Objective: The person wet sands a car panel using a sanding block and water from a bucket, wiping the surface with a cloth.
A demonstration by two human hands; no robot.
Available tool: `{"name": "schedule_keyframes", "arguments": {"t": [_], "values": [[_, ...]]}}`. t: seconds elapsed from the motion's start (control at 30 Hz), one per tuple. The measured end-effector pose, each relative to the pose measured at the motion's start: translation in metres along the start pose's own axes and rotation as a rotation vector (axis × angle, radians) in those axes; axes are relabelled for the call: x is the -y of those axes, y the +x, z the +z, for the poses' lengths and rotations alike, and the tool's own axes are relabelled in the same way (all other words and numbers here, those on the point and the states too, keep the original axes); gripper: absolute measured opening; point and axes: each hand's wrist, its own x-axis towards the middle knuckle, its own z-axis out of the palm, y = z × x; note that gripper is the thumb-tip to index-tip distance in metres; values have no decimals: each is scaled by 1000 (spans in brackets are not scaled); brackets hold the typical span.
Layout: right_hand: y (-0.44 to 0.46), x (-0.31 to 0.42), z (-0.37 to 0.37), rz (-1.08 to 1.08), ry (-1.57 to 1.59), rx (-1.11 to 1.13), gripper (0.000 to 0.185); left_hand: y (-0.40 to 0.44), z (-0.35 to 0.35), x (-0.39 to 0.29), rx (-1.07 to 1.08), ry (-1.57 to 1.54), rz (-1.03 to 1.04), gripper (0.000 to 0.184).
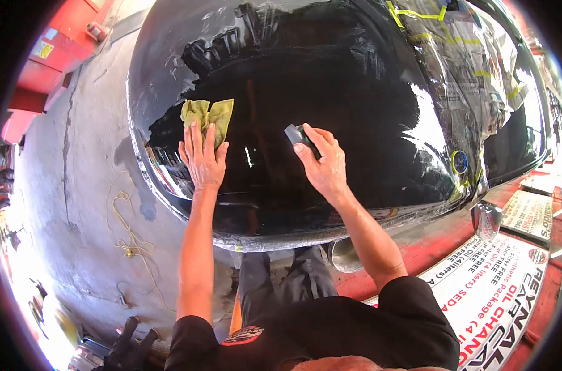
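My left hand lies on a crumpled yellow-green cloth, fingers stretched out and thumb apart. The cloth rests on a large glossy black car panel. To the right, my right hand pinches a small dark sanding block between thumb and fingers, with a flat grey sheet edge showing at its left end. The block is at the panel's surface; whether it touches cannot be made out. Whitish smears mark the panel's upper left and its right side.
Masking newspaper and plastic with yellow tape cover the car to the right, a blue-rimmed tape roll on the edge. A yellow cord lies on the concrete floor at left. A printed sign is at lower right, red cabinets upper left.
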Motion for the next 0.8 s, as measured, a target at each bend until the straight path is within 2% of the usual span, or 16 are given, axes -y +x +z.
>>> {"name": "schedule_keyframes", "arguments": {"t": [0.07,0.1,0.13,0.17,0.23,0.27,0.33,0.43,0.47,0.53,0.67,0.8], "values": [[-8,-5,0,-14,44,-29,44,-5,-8,-30,-31,-111,-4,53],[-12,-5,-2,-12,40,-27,44,-6,-17,-57,-30,-351,-31,42],[-16,-6,-4,-10,37,-23,45,-11,-26,-89,38,-502,-130,38],[-20,-10,-6,-50,29,-38,45,-15,-34,-120,172,-795,-326,33],[-30,-15,-11,-106,13,-49,48,-17,-47,-179,307,-1420,-613,50],[-34,-18,-16,-138,-3,-59,49,-18,-42,-197,288,-1567,-621,49],[-45,-29,-24,-174,-13,-53,57,-26,-33,-221,372,-1575,-762,46],[-57,-45,-58,-151,3,-32,68,-21,-26,-252,458,-1512,-839,33],[-61,-46,-77,-78,43,22,74,-19,-27,-262,479,-1569,-823,33],[-74,-66,-103,-65,82,36,80,-13,-30,-281,602,-1641,-789,34],[-110,-91,-160,52,115,2,85,-17,-33,-331,873,-1741,-699,32],[-159,-117,-223,125,201,-100,94,-43,-14,-377,1082,-1693,-708,27]]}}
